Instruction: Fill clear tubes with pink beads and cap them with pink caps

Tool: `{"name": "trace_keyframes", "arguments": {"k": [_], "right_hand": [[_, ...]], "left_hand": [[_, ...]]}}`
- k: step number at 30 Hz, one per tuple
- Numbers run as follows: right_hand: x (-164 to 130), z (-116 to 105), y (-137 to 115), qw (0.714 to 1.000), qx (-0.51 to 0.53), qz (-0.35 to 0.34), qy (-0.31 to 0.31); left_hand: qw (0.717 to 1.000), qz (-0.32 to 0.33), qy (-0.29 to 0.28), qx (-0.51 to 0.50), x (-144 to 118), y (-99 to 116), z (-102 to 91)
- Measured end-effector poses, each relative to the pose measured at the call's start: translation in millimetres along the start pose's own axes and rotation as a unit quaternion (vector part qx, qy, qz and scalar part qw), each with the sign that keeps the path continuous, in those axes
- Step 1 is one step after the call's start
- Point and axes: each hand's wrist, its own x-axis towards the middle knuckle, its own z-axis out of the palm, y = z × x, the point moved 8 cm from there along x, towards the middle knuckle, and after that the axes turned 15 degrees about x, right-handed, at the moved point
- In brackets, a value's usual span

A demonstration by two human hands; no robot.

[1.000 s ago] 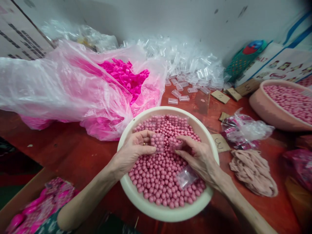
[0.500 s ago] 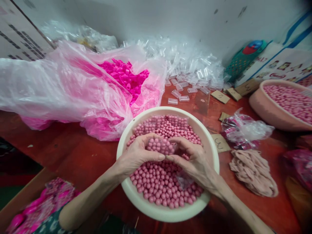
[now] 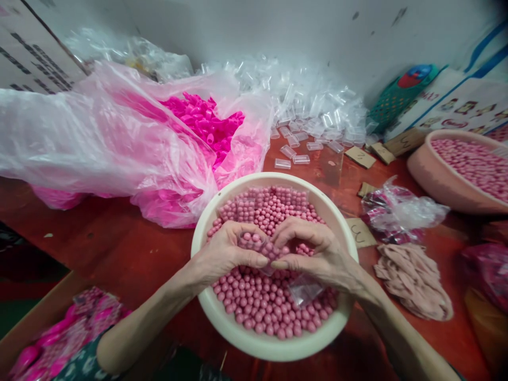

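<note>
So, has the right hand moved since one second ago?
Yes. The right hand moved left over the white bowl, and its fingertips now meet the left hand.

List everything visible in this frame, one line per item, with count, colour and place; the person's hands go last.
basin: one, cream, centre of table, full of pink balls
pink balls: many, in the basin
clear capsule: one, transparent with pink balls inside, held between both hands
small clear bag: one, lying on the balls under the right wrist
large plastic bag: one, pink-tinted, left, holding bright pink caps
clear containers: a heap, transparent, against the back wall
second basin: one, pink, right edge, with pink balls
cardboard tags: several, brown, right of the basin
table: red-brown
left hand: over the basin, gripping the capsule
right hand: over the basin, gripping the capsule
</note>
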Motion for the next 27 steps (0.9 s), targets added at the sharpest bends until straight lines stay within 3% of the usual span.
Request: {"name": "trace_keyframes", "arguments": {"k": [3, 7, 10, 13, 18, 20, 24, 27], "right_hand": [[-2, 0, 10, 0.999, 0.029, 0.033, 0.002], [-11, -19, 28, 0.986, 0.096, 0.089, 0.105], [-17, -32, 26, 0.987, 0.017, 0.075, 0.145], [-19, -34, 17, 0.984, -0.084, 0.040, 0.153], [-8, -10, 8, 0.993, -0.067, 0.019, 0.097], [1, -4, 2, 0.993, -0.080, -0.002, 0.087], [22, -15, -5, 0.976, -0.180, -0.024, 0.119], [39, -20, 2, 0.964, -0.246, -0.038, 0.099]], "left_hand": [[1.000, -0.001, 0.001, -0.006, 0, 1, -1.4], [0.999, 0.006, 0.007, -0.033, -1, 1, -3.8], [0.998, 0.021, 0.016, -0.062, 0, 2, -6.6], [0.996, 0.028, 0.023, -0.076, 1, 2, -8.0], [0.998, 0.039, 0.041, -0.017, 1, 5, -8.5], [0.995, 0.048, 0.091, 0.022, -2, 7, -14.6], [0.964, 0.085, 0.243, 0.073, -20, 11, -34.5], [0.956, 0.095, 0.277, 0.021, -29, 5, -40.5]]}}
